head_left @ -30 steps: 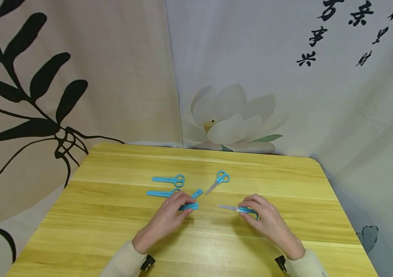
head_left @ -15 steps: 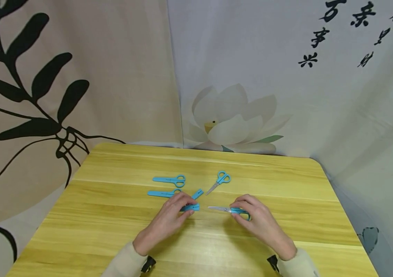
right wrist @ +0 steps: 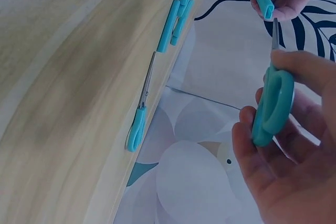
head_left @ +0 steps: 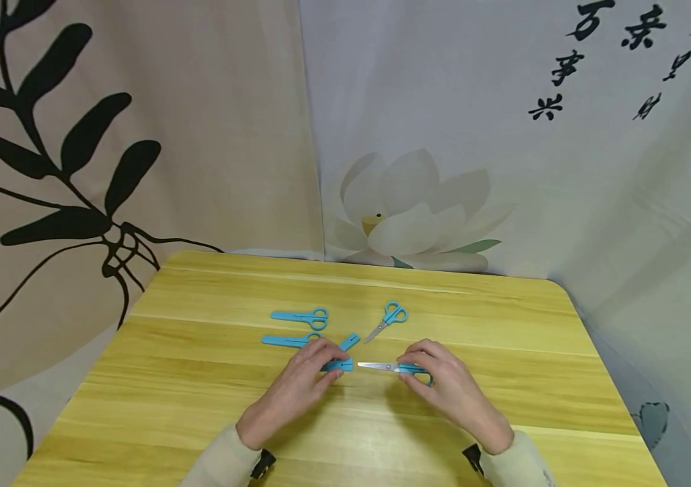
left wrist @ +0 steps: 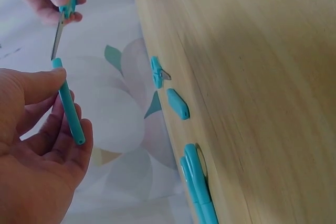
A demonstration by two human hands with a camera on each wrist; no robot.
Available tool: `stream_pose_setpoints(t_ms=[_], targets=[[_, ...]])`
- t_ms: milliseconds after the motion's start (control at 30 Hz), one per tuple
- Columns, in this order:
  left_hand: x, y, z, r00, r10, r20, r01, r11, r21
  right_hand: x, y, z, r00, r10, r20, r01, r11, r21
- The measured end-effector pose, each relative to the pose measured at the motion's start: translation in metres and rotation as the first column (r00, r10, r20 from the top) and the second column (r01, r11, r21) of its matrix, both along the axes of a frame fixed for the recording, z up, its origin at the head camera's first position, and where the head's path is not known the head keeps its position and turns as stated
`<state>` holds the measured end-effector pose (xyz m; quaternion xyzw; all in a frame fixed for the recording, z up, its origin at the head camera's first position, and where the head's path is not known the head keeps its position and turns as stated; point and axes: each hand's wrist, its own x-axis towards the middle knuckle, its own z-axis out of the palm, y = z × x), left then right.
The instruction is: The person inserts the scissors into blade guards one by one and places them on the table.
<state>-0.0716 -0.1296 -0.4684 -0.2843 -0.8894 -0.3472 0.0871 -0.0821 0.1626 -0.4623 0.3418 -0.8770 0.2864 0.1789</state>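
My left hand (head_left: pixel 299 379) pinches a light-blue scissors cover (head_left: pixel 340 365) between thumb and fingers, its open end facing right. Held by the handles in my right hand (head_left: pixel 451 389) is a pair of blue-handled scissors (head_left: pixel 384 366), blades closed and pointing left. In the head view the blade tip lies a small gap from the cover's mouth, in line with it. The left wrist view shows the cover (left wrist: pixel 72 111) lengthwise along my fingers. The right wrist view shows the scissors' handle loops (right wrist: pixel 278 100) against my fingers and thumb.
On the wooden table (head_left: pixel 479 325), another pair of scissors (head_left: pixel 389 316) lies with bare blades. A loose blue cover (head_left: pixel 351 340) is just beyond my left hand. Two covered pairs lie to the left: the farther scissors (head_left: pixel 296 316) and the nearer scissors (head_left: pixel 283 341), partly hidden by my fingers.
My right hand has moved left with the scissors, bringing the blade tip close to the cover's open end. The left hand and its cover have stayed nearly in place.
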Motion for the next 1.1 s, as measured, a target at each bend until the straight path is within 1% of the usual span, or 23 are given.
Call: stream_pose_setpoints(t_ms=[333, 500, 667, 833, 1100], targets=[[-0.0010, 0.0020, -0.0001, 0.997, -0.001, -0.080, -0.004, 0.998, -0.068, 0.0006, -0.0048, 0.0046, 1.000, -0.018, -0.005, 0.018, 0.999, 0.047], [-0.0021, 0.0038, 0.0002, 0.990, -0.010, -0.141, -0.004, 0.995, -0.100, 0.0006, -0.0062, 0.0059, 0.999, -0.017, -0.027, 0.019, 0.998, 0.066], [-0.0027, 0.0049, 0.0000, 0.985, -0.007, -0.172, -0.014, 0.993, -0.120, 0.0003, -0.0066, 0.0067, 0.999, -0.022, -0.033, 0.024, 0.997, 0.078], [-0.0031, 0.0053, 0.0000, 0.982, -0.001, -0.189, -0.025, 0.991, -0.131, -0.0004, -0.0071, 0.0072, 0.999, -0.027, -0.037, 0.030, 0.996, 0.087], [-0.0039, 0.0069, 0.0016, 0.985, 0.005, -0.175, -0.029, 0.990, -0.135, -0.0009, -0.0086, 0.0073, 0.999, -0.032, -0.037, 0.036, 0.993, 0.109]])
